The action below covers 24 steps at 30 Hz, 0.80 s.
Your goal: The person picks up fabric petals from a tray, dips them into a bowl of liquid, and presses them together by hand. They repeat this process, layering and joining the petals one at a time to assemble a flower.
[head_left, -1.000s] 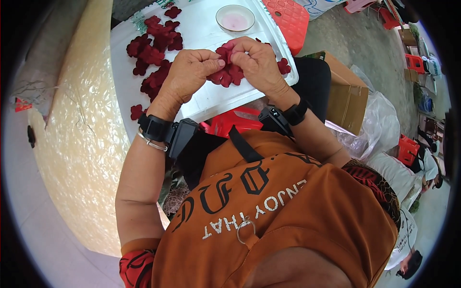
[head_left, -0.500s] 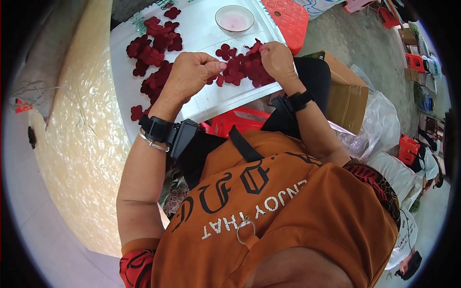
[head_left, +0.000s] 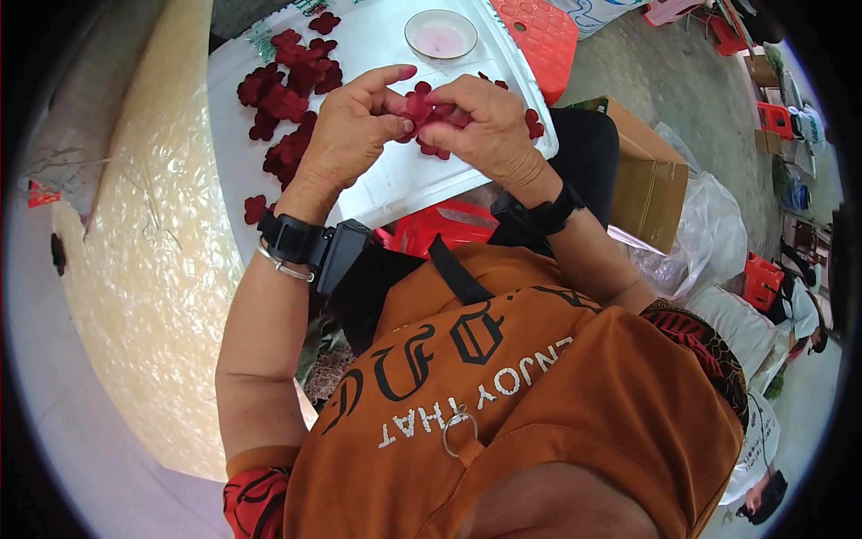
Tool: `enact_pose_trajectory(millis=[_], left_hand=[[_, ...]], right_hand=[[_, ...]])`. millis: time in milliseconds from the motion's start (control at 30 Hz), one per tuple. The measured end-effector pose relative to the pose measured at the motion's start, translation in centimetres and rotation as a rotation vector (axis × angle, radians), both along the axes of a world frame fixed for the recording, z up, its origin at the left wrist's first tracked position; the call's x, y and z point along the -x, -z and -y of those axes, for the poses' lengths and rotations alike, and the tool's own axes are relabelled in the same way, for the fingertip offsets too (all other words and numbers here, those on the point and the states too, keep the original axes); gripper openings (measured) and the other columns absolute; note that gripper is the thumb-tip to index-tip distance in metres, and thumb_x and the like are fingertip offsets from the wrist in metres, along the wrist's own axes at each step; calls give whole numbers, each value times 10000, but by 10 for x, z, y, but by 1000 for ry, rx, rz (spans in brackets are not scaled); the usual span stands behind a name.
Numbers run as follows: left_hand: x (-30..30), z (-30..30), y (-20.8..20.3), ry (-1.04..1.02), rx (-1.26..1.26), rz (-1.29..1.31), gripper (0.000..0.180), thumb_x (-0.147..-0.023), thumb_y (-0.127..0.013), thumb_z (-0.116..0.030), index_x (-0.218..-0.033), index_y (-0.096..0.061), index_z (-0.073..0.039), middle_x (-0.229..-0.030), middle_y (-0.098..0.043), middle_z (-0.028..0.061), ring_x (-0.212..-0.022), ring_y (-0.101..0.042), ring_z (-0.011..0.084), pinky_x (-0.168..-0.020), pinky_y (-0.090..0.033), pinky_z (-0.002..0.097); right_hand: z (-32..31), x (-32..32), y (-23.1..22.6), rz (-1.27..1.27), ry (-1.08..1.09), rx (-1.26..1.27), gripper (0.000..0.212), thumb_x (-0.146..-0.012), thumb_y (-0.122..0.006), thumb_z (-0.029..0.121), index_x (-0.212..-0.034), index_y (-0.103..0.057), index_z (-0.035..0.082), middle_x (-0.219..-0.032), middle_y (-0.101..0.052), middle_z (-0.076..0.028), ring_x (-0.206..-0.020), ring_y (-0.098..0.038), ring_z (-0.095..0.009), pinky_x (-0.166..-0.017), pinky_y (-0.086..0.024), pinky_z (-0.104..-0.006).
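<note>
Above a white foam tray [head_left: 422, 184], my two hands meet at a dark red cloth flower [head_left: 419, 101]. My right hand [head_left: 489, 130] pinches it from the right between thumb and bent fingers. On the other side, my left hand [head_left: 350, 130] has its thumb against the petals, with the index finger raised clear of them; its remaining fingers are partly hidden. More dark red flowers [head_left: 435, 148] lie below and behind my right hand, mostly covered by it. To the left of my left hand, a loose heap of similar flowers [head_left: 285, 103] spreads across the white surface.
A shallow glass dish [head_left: 440, 36] with pale pink contents stands at the tray's far side. A red plastic stool [head_left: 539, 40] is beyond the tray's right corner. An open cardboard box [head_left: 646, 198] and clear plastic bag [head_left: 714, 229] sit at right. Shiny cream sheeting [head_left: 144, 269] covers the left side.
My right hand has moved left from the flowers at the tray's right side to meet my left hand. My left index finger has lifted; a flower is now between both hands.
</note>
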<state>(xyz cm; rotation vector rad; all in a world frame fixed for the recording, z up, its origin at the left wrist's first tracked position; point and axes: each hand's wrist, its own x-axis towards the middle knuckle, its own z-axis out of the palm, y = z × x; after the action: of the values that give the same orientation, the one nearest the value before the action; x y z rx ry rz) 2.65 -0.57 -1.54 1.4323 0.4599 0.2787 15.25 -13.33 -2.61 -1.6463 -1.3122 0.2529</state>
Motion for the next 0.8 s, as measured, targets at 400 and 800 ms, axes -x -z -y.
enact_pose_trajectory(millis=[400,800], left_hand=[[-1,7,-4,-38,-24,1,509,-703,-517,126,-1189,-504,-28,-860,-627,62,-773,-596,113,-692,-497,234],[2,9,-4,-79,-433,40,418,-756,-632,-20,-1160,-530,-50,-814,-660,76,-741,-613,99,-695,-502,228]], right_hand=[[-2,9,2,-348,67,100,200,-681,-673,7,-872,-612,-3,-711,-624,-58,-622,-577,-66,-570,-484,-194],[-3,12,0,-289,104,58,146,-714,-640,9,-859,-631,-10,-696,-633,-49,-624,-583,-59,-572,-481,-185]])
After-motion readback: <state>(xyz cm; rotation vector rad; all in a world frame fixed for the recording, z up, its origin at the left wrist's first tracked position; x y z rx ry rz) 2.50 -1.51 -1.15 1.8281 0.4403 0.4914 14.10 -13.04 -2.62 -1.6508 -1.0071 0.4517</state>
